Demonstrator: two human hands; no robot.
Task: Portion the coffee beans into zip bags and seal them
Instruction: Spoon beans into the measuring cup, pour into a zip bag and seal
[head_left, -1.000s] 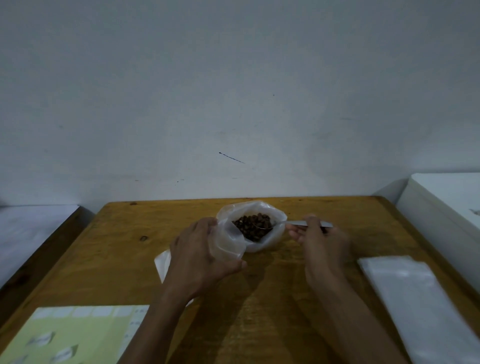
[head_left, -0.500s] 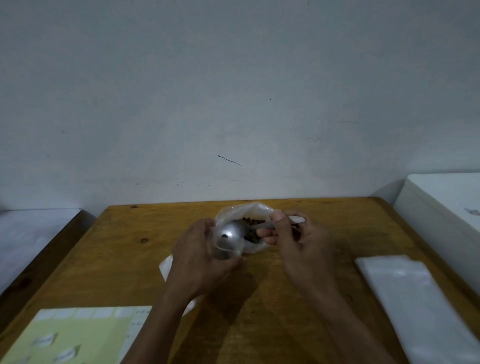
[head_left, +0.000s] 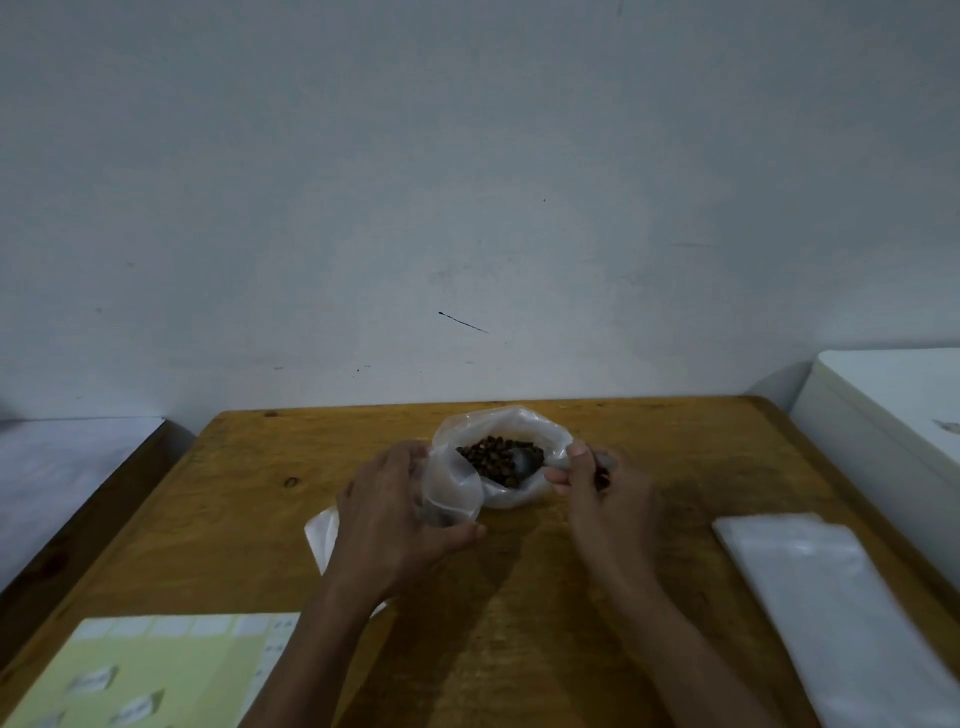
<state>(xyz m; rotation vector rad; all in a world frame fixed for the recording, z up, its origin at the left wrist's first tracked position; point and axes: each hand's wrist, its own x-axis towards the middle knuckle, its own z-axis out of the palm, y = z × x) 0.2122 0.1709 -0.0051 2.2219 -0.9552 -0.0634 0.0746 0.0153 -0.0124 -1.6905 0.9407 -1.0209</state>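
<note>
Wooden table (head_left: 649, 597) against a pale wall, beans being spooned.
Near, the left hand (head_left: 395, 514) clamps a small zip bag (head_left: 449, 493); the right hand (head_left: 605, 493) pinches a spoon (head_left: 527, 460) dipped among coffee beans (head_left: 491, 457) in the open plastic bag (head_left: 519, 428) beyond.

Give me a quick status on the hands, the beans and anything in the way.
Left hand holds small bag open. Right hand grips spoon, bowl down in beans in big bag. Nothing blocking; spare bags lie right.
</note>
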